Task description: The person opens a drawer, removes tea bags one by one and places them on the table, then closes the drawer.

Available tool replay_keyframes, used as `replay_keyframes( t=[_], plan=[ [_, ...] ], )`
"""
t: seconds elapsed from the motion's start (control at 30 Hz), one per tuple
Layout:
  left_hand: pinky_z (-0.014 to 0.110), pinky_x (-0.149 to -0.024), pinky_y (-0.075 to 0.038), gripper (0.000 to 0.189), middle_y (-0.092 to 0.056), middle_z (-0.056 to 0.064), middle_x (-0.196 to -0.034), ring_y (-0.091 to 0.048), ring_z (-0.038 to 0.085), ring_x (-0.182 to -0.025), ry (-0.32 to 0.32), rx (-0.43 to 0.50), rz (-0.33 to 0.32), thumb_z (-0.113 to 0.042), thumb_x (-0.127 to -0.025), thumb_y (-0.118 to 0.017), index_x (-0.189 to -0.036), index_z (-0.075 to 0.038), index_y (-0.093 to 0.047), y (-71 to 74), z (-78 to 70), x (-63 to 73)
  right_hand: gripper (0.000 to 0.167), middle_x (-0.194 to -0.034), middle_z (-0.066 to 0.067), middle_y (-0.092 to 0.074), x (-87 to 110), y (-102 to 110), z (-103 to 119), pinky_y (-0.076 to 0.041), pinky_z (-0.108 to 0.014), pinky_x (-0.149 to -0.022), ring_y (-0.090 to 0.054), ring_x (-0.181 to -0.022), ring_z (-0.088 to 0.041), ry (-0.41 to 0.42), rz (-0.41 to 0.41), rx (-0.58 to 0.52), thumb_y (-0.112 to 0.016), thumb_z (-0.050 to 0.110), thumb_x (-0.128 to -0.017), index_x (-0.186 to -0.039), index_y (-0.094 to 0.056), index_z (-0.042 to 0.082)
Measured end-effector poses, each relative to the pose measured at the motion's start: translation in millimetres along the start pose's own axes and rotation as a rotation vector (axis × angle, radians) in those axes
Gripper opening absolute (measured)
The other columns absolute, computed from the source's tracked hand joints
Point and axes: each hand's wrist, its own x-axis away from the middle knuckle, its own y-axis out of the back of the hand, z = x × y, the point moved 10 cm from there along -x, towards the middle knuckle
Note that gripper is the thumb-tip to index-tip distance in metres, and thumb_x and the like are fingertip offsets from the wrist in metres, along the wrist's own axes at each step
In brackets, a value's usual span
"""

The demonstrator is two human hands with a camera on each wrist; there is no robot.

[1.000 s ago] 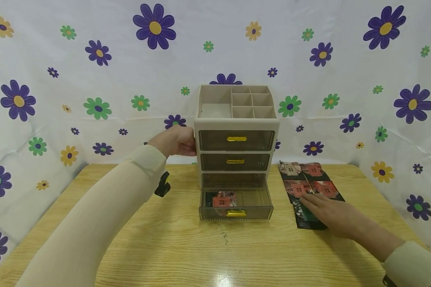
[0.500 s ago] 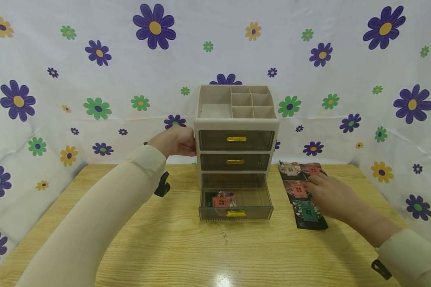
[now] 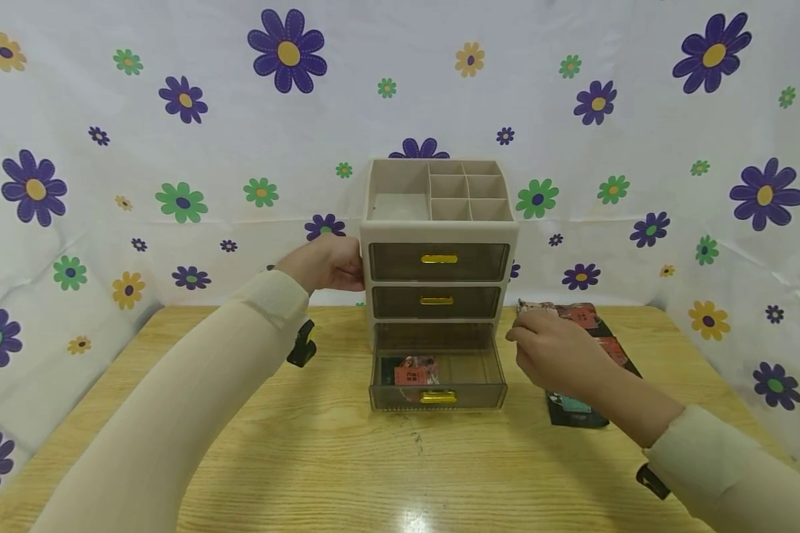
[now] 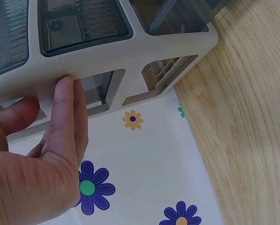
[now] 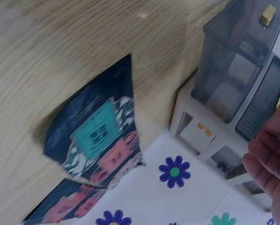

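My left hand [image 4: 50,136] rests straight fingertips against the side of a cream drawer organizer [image 3: 440,231]; its thumb lies close to the same side. The organizer's bottom drawer [image 3: 467,400] is pulled out, with a red-and-black packet [image 3: 415,371] lying in its left part. My right hand [image 3: 555,354] hovers just right of that drawer, fingers loosely bent with nothing seen in them. Behind and beneath it, on the table, lie several flat dark packets, among them a green-labelled packet [image 5: 97,131] and a red-labelled packet [image 3: 583,317].
The organizer's two upper drawers [image 3: 438,301] with gold handles are closed. Its top holds a divided tray [image 3: 400,207]. A flower-printed white cloth [image 3: 240,141] hangs behind and at the sides of the wooden table [image 3: 320,459].
My right hand has gone from the green-labelled packet, over the red-labelled ones, then left toward the pulled-out drawer. The left hand has stayed at the organizer's side.
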Motion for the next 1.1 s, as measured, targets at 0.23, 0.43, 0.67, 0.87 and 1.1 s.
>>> replay_keyframes(
  t=[0.23, 0.43, 0.67, 0.87, 1.1],
  plan=[
    [0.023, -0.063, -0.06, 0.029, -0.061, 0.013, -0.089, -0.063, 0.017, -0.067, 0.002, 0.003, 0.008, 0.007, -0.092, -0.044, -0.118, 0.009, -0.057, -0.4, -0.8, 4.7, 0.019, -0.1, -0.01, -0.067, -24.1, -22.2, 21.4, -0.06, -0.03, -0.071, -0.067, -0.086, -0.02, 0.02, 0.076, -0.056, -0.075, 0.006, -0.085, -0.103, -0.075, 0.001],
    [0.023, -0.061, -0.06, 0.027, -0.062, 0.012, -0.086, -0.063, 0.016, -0.064, 0.005, 0.013, 0.003, 0.006, -0.094, -0.045, -0.118, 0.007, -0.056, 0.4, 0.5, 0.8, 0.017, -0.101, -0.008, -0.066, -40.8, -44.0, 33.6, -0.059, -0.029, -0.071, -0.066, -0.085, -0.017, 0.016, 0.144, -0.112, -0.074, 0.01, -0.088, -0.105, -0.075, 0.004],
    [0.024, -0.059, -0.06, 0.03, -0.062, 0.012, -0.082, -0.063, 0.017, -0.062, 0.003, 0.016, 0.001, 0.006, -0.094, -0.046, -0.123, 0.008, -0.055, 1.0, -0.1, 2.1, 0.023, -0.101, -0.005, -0.064, -59.3, -72.9, 37.9, -0.058, -0.028, -0.069, -0.064, -0.08, -0.013, -0.069, 0.301, -0.224, -0.074, 0.019, -0.091, -0.111, -0.075, 0.008],
    [0.024, -0.058, -0.06, 0.03, -0.062, 0.011, -0.08, -0.063, 0.016, -0.06, 0.006, 0.015, 0.005, 0.007, -0.094, -0.045, -0.123, 0.008, -0.055, 0.7, 0.3, 0.7, 0.05, -0.121, -0.01, -0.063, -70.0, -100.6, 39.5, -0.059, -0.036, -0.086, -0.065, -0.102, -0.021, -0.158, 0.467, -0.325, -0.076, 0.032, -0.09, -0.131, -0.063, 0.007],
    [0.024, -0.058, -0.059, 0.028, -0.061, 0.012, -0.085, -0.063, 0.016, -0.06, 0.003, 0.02, 0.002, 0.008, -0.093, -0.045, -0.119, 0.006, -0.055, -0.1, 0.4, 0.3, 0.067, -0.135, -0.014, -0.058, -73.7, -129.1, 42.0, -0.049, -0.042, -0.107, -0.057, -0.125, -0.029, -0.187, 0.622, -0.357, -0.078, 0.037, -0.087, -0.14, -0.053, 0.003]
  ],
)
